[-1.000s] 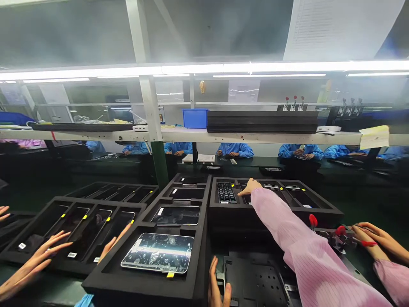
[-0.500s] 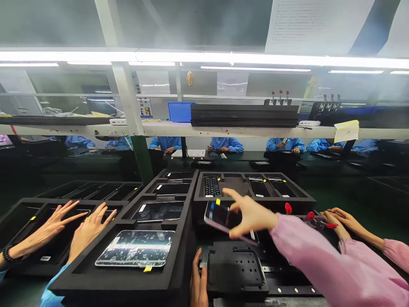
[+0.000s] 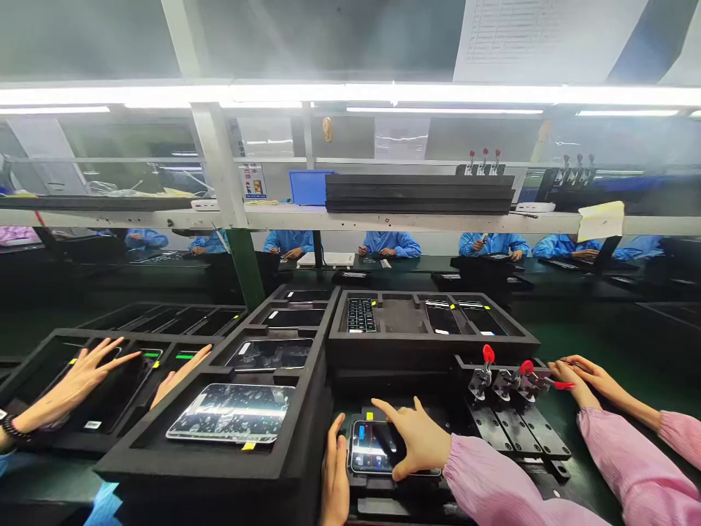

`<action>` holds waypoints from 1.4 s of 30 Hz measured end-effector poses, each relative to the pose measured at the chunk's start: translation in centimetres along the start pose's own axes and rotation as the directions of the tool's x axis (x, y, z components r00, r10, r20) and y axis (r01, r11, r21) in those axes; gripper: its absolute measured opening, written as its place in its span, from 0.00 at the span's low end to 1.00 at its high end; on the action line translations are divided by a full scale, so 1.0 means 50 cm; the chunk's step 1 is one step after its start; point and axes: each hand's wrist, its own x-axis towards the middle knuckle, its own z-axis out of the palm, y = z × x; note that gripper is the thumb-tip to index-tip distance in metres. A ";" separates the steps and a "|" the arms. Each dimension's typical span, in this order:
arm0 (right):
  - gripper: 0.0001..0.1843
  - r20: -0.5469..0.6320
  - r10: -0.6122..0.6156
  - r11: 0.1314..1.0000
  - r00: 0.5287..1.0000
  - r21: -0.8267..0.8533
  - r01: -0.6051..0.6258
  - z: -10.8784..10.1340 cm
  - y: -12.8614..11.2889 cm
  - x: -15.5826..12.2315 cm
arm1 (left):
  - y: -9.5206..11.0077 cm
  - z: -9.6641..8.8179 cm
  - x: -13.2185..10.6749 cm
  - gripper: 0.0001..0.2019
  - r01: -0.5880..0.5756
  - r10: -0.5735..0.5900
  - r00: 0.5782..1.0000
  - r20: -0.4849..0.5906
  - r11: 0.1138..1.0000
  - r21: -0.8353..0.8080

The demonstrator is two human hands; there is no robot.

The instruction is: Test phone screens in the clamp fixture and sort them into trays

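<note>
A smartphone (image 3: 369,454) with a lit screen and a yellow tab lies flat in the black fixture (image 3: 377,482) in front of me. My right hand (image 3: 419,442), in a pink sleeve, spans the phone from above, its thumb at the near edge and fingers toward the far edge. Along the fixture's left side stands my left hand (image 3: 335,475), fingers stretched upward and holding nothing; its thumb is not clearly visible. Toggle clamps (image 3: 504,383) with red tips stand just right of the fixture, their levers raised.
Left of me, a black foam tray (image 3: 219,464) holds several phones or tablets. Behind the fixture sits another foam tray (image 3: 394,340) with phones. A co-worker's hands (image 3: 87,387) are over trays at far left. Another co-worker's hands (image 3: 583,372) are beside the clamps.
My right hand has lowered the tilted phone into the fixture, where it now lies flat. The left hand stays at the fixture's side. At far left, a co-worker's hands shifted and screens lit green.
</note>
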 end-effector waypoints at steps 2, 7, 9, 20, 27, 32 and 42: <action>0.64 0.040 0.004 1.000 0.999 0.030 -0.005 -0.002 0.005 0.007 | 0.004 0.000 0.004 0.20 -0.006 0.006 1.000 0.003 1.000 0.028; 0.66 -0.035 0.044 0.994 0.998 0.097 -0.041 -0.001 0.003 -0.002 | 0.032 0.003 0.049 0.20 -0.089 0.070 0.993 0.099 0.976 0.200; 0.62 -0.168 0.046 0.984 0.985 0.179 -0.015 -0.014 -0.003 -0.032 | 0.046 0.010 0.075 0.19 -0.126 0.082 0.980 0.184 0.963 0.238; 0.17 -0.716 0.306 0.895 0.627 0.441 0.067 -0.131 0.057 -0.251 | 0.089 0.148 0.095 0.10 -0.256 0.040 0.881 0.472 0.879 0.402; 0.11 -0.822 0.387 0.883 0.417 0.461 0.088 -0.134 0.103 -0.274 | 0.104 0.213 0.073 0.12 -0.337 0.107 0.826 0.554 0.881 0.332; 0.10 -0.919 0.263 0.956 0.293 0.289 0.049 -0.168 0.102 -0.247 | 0.102 0.205 0.063 0.13 -0.337 0.146 0.799 0.584 0.912 0.233; 0.21 -0.873 0.217 0.976 0.438 0.197 -0.091 -0.224 0.128 -0.207 | 0.089 0.166 0.075 0.10 -0.267 0.156 0.717 0.680 0.962 0.060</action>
